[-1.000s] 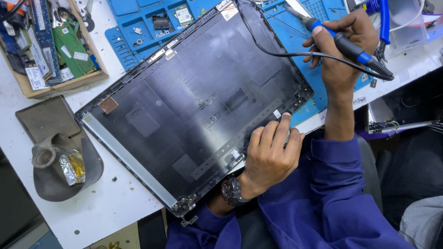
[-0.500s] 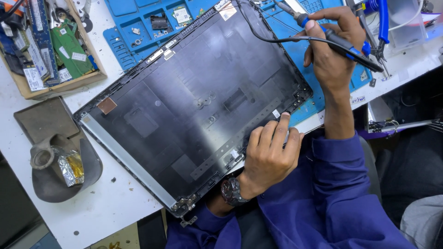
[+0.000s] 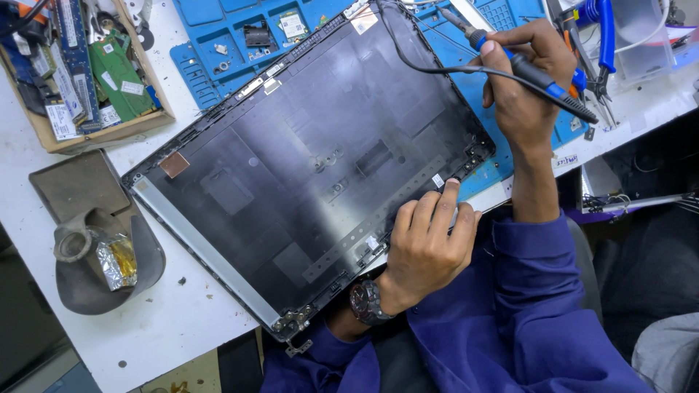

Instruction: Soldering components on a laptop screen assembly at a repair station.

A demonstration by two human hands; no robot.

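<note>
Two hands work at the lid (image 3: 306,175): the left hand (image 3: 426,244) presses flat-fingered on the lid's near edge; the right hand (image 3: 524,80), fingers closed round the iron (image 3: 531,73), has drawn in over the lid's far corner, tip nearer the work.

Left hand (image 3: 426,247) pressed flat on near edge of dark laptop lid (image 3: 306,167) lying on white surface (image 3: 145,327). Right hand (image 3: 528,80) grips soldering iron (image 3: 524,67) over blue mat (image 3: 218,44); parts box (image 3: 80,69) far left
</note>
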